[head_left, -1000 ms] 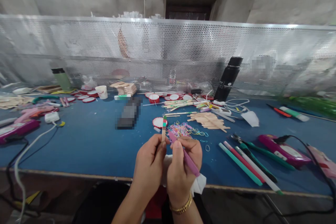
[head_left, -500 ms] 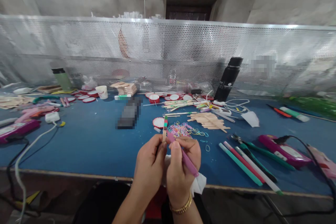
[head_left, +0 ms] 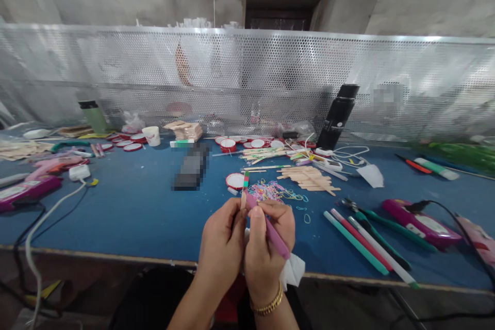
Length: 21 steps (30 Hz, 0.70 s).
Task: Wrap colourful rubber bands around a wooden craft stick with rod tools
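Note:
My left hand [head_left: 223, 232] is closed on a wooden craft stick [head_left: 243, 200], held upright above the table's front part. Bands of green and red colour the stick's upper end. Between the thumb and fingers of my right hand [head_left: 268, 234] is a purple marker [head_left: 277, 240], its tip against or very near the stick just below the coloured bands. Beyond my hands lie a heap of small coloured rubber bands [head_left: 266, 191] and a small red-rimmed white drum [head_left: 235, 181]. Below my right hand, a white tissue [head_left: 296, 269] hangs at the table edge.
Several plain craft sticks [head_left: 309, 179] lie past the rubber bands. To the right are markers [head_left: 359, 242], green-handled pliers [head_left: 386, 234] and a purple device [head_left: 421, 221] with a cord. A black bottle [head_left: 337, 117] leans by the perforated metal screen [head_left: 154, 72]. A dark pixelated object [head_left: 192, 166] lies left of centre.
The marker's tip has shifted slightly up along the stick, towards the red band. Both hands keep their grip, and the view has moved a little.

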{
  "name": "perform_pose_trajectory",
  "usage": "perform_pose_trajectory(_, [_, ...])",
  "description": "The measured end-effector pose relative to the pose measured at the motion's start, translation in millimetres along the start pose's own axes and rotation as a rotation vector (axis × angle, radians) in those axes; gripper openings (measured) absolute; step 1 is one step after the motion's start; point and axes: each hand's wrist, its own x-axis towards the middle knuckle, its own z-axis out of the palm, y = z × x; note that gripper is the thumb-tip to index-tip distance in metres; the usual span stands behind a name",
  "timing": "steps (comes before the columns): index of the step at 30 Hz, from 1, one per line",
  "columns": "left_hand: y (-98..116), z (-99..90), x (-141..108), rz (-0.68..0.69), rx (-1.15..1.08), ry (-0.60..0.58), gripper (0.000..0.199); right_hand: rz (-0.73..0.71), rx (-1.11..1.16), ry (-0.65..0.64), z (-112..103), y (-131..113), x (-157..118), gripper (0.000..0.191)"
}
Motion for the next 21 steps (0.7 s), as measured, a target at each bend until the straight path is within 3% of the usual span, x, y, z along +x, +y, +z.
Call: perform_pose_trajectory(21, [0.3, 0.2, 0.1, 0.014, 0.0, 0.005, 0.028, 0.01, 0.009, -0.006, -0.9, 1.9, -1.4, 0.01])
